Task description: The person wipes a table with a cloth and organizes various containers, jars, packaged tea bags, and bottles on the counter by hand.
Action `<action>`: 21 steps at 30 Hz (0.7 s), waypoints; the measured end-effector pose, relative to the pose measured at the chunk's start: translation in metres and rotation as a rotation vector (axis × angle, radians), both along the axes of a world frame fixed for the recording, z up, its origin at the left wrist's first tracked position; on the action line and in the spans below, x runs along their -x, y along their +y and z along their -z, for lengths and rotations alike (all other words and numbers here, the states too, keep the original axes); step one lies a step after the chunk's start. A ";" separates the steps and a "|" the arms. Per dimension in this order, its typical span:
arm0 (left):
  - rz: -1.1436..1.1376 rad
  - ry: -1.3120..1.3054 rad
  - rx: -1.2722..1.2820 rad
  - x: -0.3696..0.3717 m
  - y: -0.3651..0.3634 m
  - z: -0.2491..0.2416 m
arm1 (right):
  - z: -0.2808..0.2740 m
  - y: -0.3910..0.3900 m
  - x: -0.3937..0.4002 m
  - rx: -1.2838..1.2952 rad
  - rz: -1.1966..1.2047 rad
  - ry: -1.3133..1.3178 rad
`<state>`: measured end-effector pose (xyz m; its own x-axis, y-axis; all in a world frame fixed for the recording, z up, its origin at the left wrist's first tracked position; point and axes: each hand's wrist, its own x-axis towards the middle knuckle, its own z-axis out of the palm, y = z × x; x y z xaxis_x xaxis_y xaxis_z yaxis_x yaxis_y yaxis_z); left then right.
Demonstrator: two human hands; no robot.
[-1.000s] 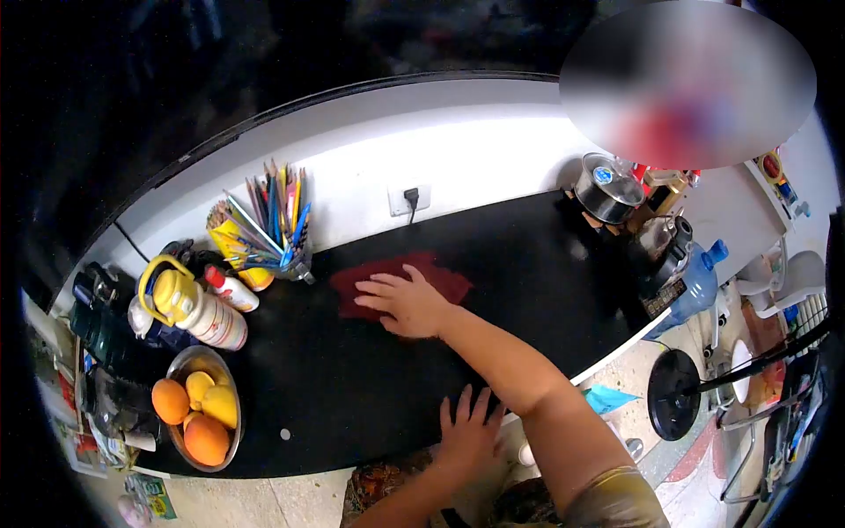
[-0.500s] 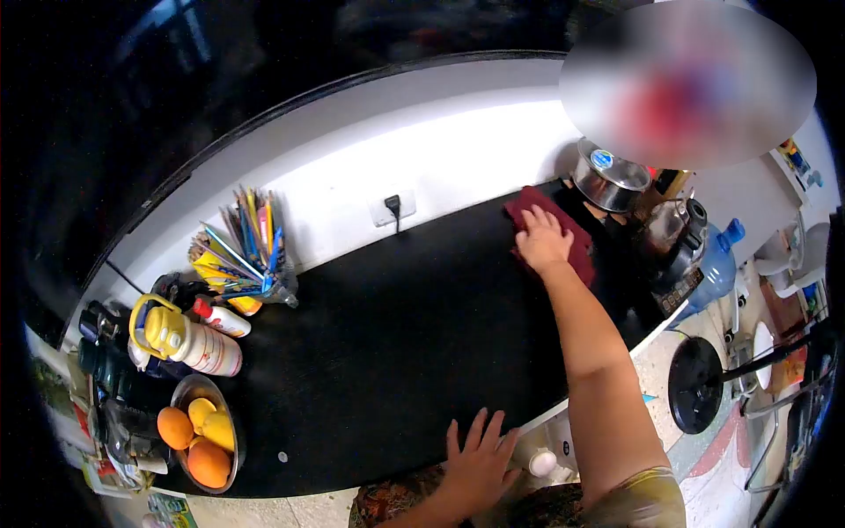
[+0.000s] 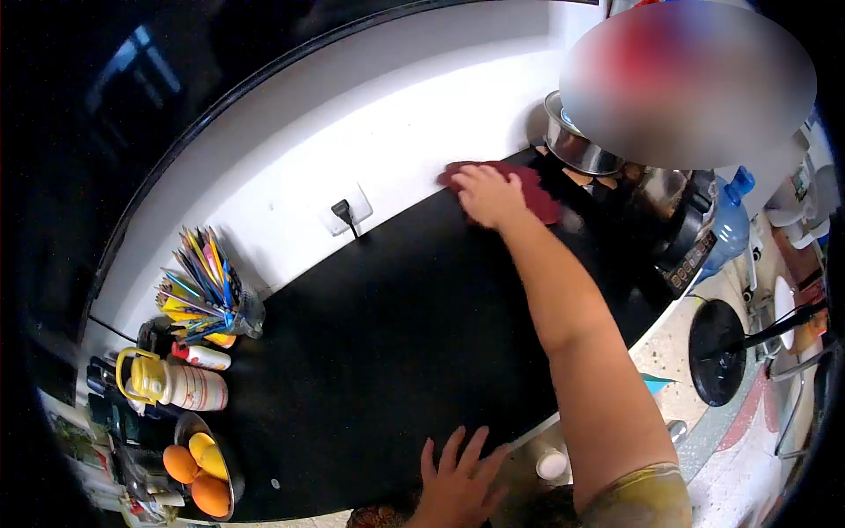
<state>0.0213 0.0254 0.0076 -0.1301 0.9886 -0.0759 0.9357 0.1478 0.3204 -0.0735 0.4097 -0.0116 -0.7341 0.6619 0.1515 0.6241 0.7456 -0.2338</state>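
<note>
My right hand lies palm down on a dark red cloth, its fingers bent over the cloth's left part. The cloth is spread on the black countertop against the white wall. Near the counter's front edge is my left hand, its fingers spread, with nothing in it. Right of the cloth stands a steel pot.
At the left are a container of pencils, a yellow-lidded bottle, a small white bottle and a steel bowl of fruit. A plug sits in the wall socket. A kettle and a blue water jug stand right.
My right hand has slid left along the wall side, and the cloth has moved with it. The camera view has turned, and my left hand stays near the front edge.
</note>
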 end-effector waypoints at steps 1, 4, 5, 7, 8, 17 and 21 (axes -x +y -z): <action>0.000 0.014 0.003 0.000 0.000 0.000 | -0.001 0.013 -0.003 0.021 0.067 0.002; 0.014 0.027 0.026 0.003 0.000 -0.006 | -0.007 0.043 -0.018 0.092 0.299 -0.062; 0.014 -0.037 0.021 0.004 0.001 -0.013 | -0.004 0.051 -0.018 0.103 0.303 -0.060; 0.021 -0.114 0.005 0.003 0.001 -0.017 | -0.002 0.052 -0.019 0.088 0.325 -0.066; 0.027 -0.097 -0.030 0.002 0.000 -0.017 | 0.000 0.048 -0.021 0.066 0.343 -0.067; 0.022 -0.051 -0.021 0.001 -0.002 -0.027 | -0.007 0.003 -0.078 0.026 0.400 -0.108; 0.043 -0.046 -0.023 0.003 -0.006 -0.013 | 0.000 -0.024 -0.127 -0.048 0.372 -0.112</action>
